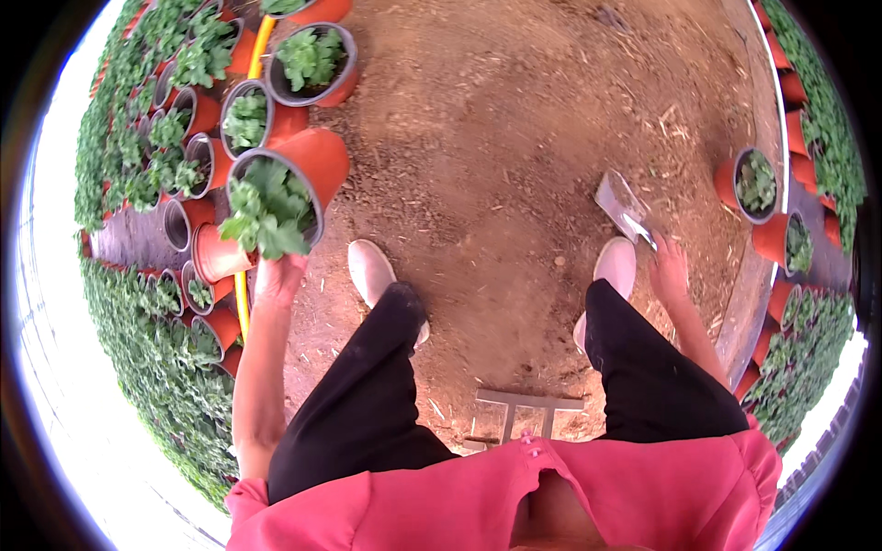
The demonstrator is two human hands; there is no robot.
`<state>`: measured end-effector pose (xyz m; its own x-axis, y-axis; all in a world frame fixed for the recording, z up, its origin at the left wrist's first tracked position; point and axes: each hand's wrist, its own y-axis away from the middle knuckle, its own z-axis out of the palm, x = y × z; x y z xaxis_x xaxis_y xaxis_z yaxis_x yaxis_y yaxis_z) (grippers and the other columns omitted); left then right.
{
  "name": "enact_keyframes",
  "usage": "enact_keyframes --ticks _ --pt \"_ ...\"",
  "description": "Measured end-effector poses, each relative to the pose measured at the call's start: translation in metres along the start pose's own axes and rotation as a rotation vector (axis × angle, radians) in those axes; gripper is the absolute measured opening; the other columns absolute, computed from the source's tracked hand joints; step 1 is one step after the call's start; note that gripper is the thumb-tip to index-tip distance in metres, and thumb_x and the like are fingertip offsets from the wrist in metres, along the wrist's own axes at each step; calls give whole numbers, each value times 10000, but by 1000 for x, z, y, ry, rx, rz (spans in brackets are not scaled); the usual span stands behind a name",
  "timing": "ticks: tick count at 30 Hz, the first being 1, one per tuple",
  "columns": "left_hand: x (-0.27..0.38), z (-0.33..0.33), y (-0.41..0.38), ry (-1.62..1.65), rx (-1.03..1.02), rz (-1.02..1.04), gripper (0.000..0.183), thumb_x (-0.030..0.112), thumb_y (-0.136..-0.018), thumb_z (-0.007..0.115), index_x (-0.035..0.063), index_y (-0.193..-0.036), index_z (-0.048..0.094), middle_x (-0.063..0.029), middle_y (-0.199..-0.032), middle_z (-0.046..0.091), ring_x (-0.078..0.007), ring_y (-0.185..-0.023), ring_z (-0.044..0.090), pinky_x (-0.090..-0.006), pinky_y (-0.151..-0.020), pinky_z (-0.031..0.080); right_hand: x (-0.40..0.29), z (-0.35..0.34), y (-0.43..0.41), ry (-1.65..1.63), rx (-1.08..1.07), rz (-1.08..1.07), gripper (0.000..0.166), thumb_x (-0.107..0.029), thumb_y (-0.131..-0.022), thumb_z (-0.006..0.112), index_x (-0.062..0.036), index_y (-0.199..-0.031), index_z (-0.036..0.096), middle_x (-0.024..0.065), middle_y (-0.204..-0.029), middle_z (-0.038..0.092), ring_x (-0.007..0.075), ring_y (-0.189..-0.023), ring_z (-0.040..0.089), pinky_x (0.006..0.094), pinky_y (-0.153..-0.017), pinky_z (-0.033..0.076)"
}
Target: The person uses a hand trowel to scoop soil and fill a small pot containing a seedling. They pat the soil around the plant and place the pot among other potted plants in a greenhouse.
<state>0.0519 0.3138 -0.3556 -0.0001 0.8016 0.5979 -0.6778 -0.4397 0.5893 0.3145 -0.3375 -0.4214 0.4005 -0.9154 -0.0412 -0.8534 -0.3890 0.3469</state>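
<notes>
My left hand [281,277] grips the near rim of an orange plastic plant pot [325,164], its fingers partly hidden under the leaves. A leafy green plant [270,210] grows in that pot, which tilts so its dark-lined mouth faces me. Just beside my left wrist, a paler orange pot [219,253] leans among the row. On the right, my right hand [668,270] is closed around the handle of a metal hand trowel [623,205]. The trowel's blade is low over the soil, just beyond my right shoe; whether it touches the ground I cannot tell.
Dense rows of potted plants line the left [165,358] and right [803,365] of the bare-soil path [482,227]. A yellow hose [261,47] runs along the left row. A low stool frame [529,400] stands behind my feet. Two pots [727,182] sit by the right edging.
</notes>
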Motion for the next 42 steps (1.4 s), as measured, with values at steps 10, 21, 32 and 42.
enact_keyframes --ticks 10,21,32,42 --pt "-71 107 29 -672 -230 -470 279 159 -959 572 9 -1194 587 -93 -1128 654 -189 -1051 617 -343 -932 506 10 5 -2 -44 67 -8 508 -90 -820 593 -105 -1320 505 148 -1230 551 351 -1163 512 481 -1014 388" --pt "-159 161 21 -1007 -516 -369 478 55 -922 563 28 -1378 421 -51 -1210 612 -161 -1027 624 -338 -845 548 10 -9 -16 -9 -46 5 338 -137 -791 640 -93 -1119 573 135 -1027 610 341 -1043 574 463 -946 429" --pt "-148 199 34 -1776 -702 631 761 -30 -706 637 49 -1427 408 -192 -1367 487 -380 -1245 479 -431 -1035 414 80 -44 5 -185 -386 97 281 -284 -850 653 -121 -1079 644 163 -910 670 353 -860 644 435 -776 506" --pt "-141 219 46 -1686 -857 567 706 -66 -710 608 5 -1391 435 -204 -1346 513 -383 -1230 517 -419 -1017 444 141 -21 51 -136 -413 271 326 -384 -876 639 -122 -1068 671 144 -907 690 324 -856 672 446 -767 524"
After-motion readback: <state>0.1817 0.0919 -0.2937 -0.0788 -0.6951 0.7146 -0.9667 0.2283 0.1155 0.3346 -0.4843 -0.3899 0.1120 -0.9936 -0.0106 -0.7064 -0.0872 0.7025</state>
